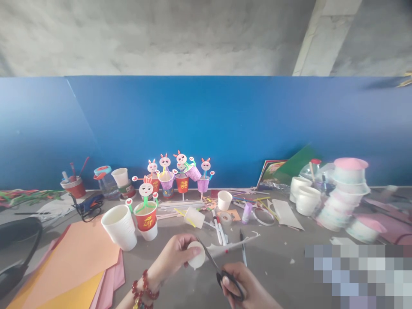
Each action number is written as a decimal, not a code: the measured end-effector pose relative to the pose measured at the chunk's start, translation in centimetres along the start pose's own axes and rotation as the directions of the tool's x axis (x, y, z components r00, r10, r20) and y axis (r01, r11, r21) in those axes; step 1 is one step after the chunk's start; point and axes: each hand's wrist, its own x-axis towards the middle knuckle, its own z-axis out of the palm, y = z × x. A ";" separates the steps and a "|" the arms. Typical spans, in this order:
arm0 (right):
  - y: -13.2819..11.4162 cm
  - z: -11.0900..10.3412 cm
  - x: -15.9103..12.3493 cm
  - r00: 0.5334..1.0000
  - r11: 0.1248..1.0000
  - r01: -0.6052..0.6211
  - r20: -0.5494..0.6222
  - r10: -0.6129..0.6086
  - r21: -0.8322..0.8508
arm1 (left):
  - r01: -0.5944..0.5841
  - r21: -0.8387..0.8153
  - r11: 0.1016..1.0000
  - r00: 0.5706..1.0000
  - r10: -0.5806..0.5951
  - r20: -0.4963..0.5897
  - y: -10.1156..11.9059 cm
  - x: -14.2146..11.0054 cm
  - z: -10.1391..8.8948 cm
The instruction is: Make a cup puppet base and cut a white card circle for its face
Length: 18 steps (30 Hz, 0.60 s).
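Between the thumb and fingers of my left hand [183, 251] is a small white paper disc [197, 256], with a little pointed bit at its lower edge. My right hand [243, 283] grips black-handled scissors [210, 257], whose blades reach up beside the disc's right edge. A ragged strip of white paper [230, 246] trails rightward from behind the blades. Just beyond lie markers [219, 227] and a roll of tape [225, 218]. A dark pen [243, 246] lies to the right, partly under the strip.
Paper-cup rabbit figures [165, 176] stand at the back before a blue partition [206, 120]. A white cup stack [119, 227] and coloured paper sheets [86, 253] are at left. Stacked bowls [346, 197] stand at right. A purple glue stick [246, 213] and loose straws lie mid-table.
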 end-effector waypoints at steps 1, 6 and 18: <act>-0.2 0.0 0.3 1.000 1.000 0.003 0.011 -0.003 -0.011 | -0.001 -0.005 1.000 1.000 0.001 -0.001 0.0 0.1 0.0; -1.4 0.1 1.6 0.999 0.998 0.024 0.030 -0.022 -0.056 | -0.020 -0.002 1.000 0.998 0.020 -0.053 0.1 0.3 -0.3; -6.2 -6.2 1.0 0.678 0.806 0.195 -0.517 -0.523 -0.559 | -0.022 0.071 0.997 0.999 0.026 -0.047 -1.1 0.3 0.6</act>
